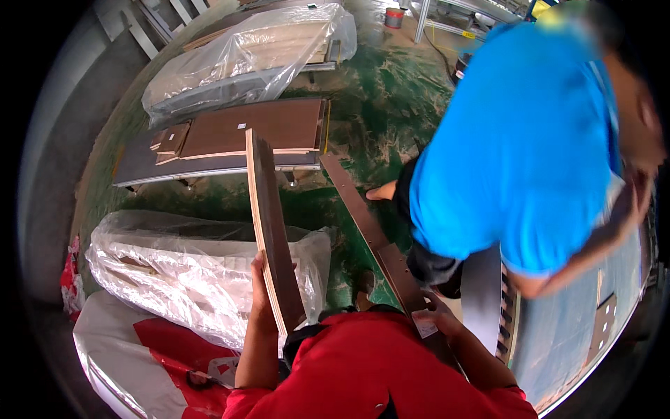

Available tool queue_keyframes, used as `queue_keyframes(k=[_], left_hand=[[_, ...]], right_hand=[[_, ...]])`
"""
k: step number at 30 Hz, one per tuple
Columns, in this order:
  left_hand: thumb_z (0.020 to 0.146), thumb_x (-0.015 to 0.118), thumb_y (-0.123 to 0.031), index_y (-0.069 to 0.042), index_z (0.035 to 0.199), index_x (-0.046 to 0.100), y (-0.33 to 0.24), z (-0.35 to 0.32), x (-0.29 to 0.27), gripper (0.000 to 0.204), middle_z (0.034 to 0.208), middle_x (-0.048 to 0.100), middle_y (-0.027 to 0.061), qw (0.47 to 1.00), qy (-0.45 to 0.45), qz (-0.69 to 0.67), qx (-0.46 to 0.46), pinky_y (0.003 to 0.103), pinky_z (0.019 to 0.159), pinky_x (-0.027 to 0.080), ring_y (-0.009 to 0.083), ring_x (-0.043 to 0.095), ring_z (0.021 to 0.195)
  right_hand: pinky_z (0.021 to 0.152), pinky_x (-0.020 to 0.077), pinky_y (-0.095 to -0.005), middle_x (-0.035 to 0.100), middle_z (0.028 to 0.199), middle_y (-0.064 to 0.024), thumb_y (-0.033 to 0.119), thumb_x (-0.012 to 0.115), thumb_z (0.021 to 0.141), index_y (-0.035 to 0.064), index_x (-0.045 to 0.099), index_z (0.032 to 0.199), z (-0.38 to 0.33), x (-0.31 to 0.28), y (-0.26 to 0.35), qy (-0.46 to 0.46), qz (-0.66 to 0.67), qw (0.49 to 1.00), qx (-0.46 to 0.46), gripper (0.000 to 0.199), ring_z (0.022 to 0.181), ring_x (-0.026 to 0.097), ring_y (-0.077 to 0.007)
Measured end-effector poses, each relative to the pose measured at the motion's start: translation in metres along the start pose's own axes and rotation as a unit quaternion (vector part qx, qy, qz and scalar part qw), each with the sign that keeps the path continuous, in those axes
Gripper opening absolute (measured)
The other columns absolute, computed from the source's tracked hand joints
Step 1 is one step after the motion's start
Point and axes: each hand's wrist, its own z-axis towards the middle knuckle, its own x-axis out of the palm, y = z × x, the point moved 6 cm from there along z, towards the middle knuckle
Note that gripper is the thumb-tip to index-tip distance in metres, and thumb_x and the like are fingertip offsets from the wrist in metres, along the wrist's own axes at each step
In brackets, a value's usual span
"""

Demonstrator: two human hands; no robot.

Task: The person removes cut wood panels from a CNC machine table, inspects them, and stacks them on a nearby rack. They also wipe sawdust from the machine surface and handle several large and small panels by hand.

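My left hand (259,285) is closed around a bundle of narrow brown boards (277,234), held raised and tilted in front of my left side; their pale layered edges face left. Long brown boards with small holes (363,222) slant across the right side of my body, one overlapping another. Around their near part my right hand (438,320) is closed, beside a white label (424,326). The lower end of these boards is hidden by my arm and red shirt.
A person in a blue shirt (516,140) bends close on my right, over a conveyor table (558,342). To the left, brown panels (255,126) lie on a low grey platform (216,164). Plastic-wrapped stacks (188,272) flank it. A red bucket (394,17) stands far off.
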Motion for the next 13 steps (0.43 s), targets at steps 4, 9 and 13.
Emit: queue_keyframes(k=[4, 9, 13], left_hand=[[0.088, 0.045, -0.072, -0.009, 0.12, 0.058, -0.019, 0.05, 0.028, 0.072, 0.092, 0.067, 0.0106, 0.999, 0.01, 0.024, 0.031, 0.034, 0.065, 0.055, 0.0214, 0.066, 0.08], [0.088, 0.046, -0.071, -0.009, 0.118, 0.059, -0.034, 0.116, 0.051, 0.07, 0.091, 0.067, 0.0125, 0.999, 0.026, 0.032, -0.003, 0.037, 0.068, 0.054, 0.0222, 0.066, 0.08], [0.088, 0.047, -0.07, -0.009, 0.13, 0.053, -0.05, 0.16, 0.081, 0.074, 0.109, 0.065, 0.0146, 0.996, 0.047, 0.065, 0.025, 0.039, 0.077, 0.055, 0.027, 0.065, 0.089]], right_hand=[[0.085, 0.0513, -0.0349, 0.064, 0.112, -0.0162, 0.018, 0.081, 0.074, 0.0015, 0.028, 0.151, 0.012, 0.0, 0.032, -0.002, 0.006, 1.0, 0.028, 0.095, 0.097, 0.065, -0.0231], [0.087, 0.0504, -0.0355, 0.065, 0.119, -0.0104, 0.013, 0.074, 0.081, 0.0081, 0.034, 0.151, 0.046, -0.01, -0.027, -0.007, 0.062, 0.994, 0.095, 0.08, 0.097, 0.065, -0.0221], [0.101, 0.0455, -0.0356, 0.057, 0.135, -0.0111, 0.024, 0.073, 0.085, 0.0171, 0.035, 0.151, 0.034, 0.009, -0.022, 0.043, 0.14, 0.987, 0.073, 0.077, 0.119, 0.06, -0.0239]])
